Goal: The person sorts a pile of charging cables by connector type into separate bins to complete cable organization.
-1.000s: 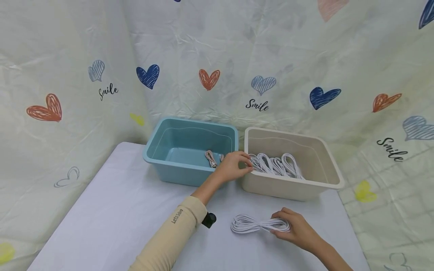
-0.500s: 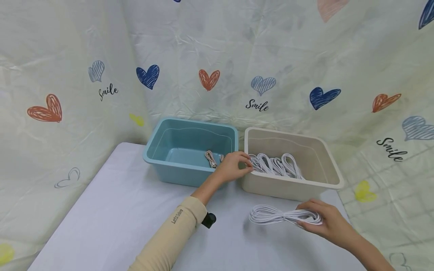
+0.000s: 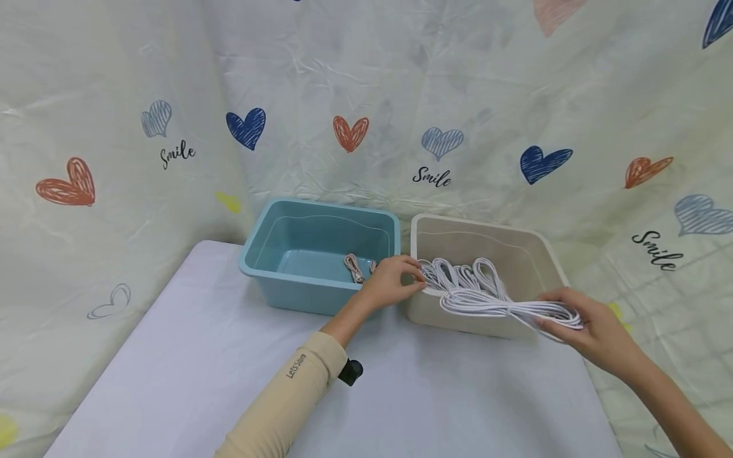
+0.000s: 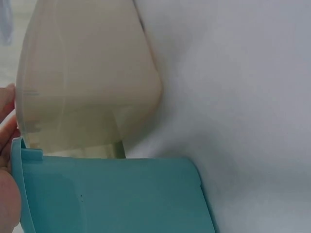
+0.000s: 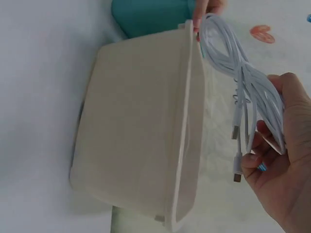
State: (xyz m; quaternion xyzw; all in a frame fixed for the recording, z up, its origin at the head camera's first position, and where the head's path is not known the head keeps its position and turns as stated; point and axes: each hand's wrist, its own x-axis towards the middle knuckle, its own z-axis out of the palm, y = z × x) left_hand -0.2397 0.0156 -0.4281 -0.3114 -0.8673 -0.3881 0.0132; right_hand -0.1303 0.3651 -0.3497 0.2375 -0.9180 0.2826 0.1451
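My right hand (image 3: 604,331) holds one end of a coiled white USB cable (image 3: 478,304), its loops bunched at the middle. The coil overlaps the front rim of the beige bin (image 3: 426,313) in the head view. Two metal-tipped plugs (image 5: 236,167) dangle from the cable in the right wrist view. At the beige bin's front left corner, my left hand (image 3: 390,281) grips the rim with bent fingers and thumb. Several white coiled cables (image 3: 443,273) lie inside that bin, partly hidden by the held one.
A blue bin (image 3: 312,296) stands just left of the beige one, under my left wrist. Inside it lies a small brownish coiled cord (image 3: 354,268), with part of another behind my hand. Both bins stand on a white-covered table (image 3: 229,356) before a heart-printed curtain (image 3: 343,76).
My right hand has lifted the coiled cable from low over the table and carried it right and forward to the beige bin's front rim. My left hand has stayed at the corner.
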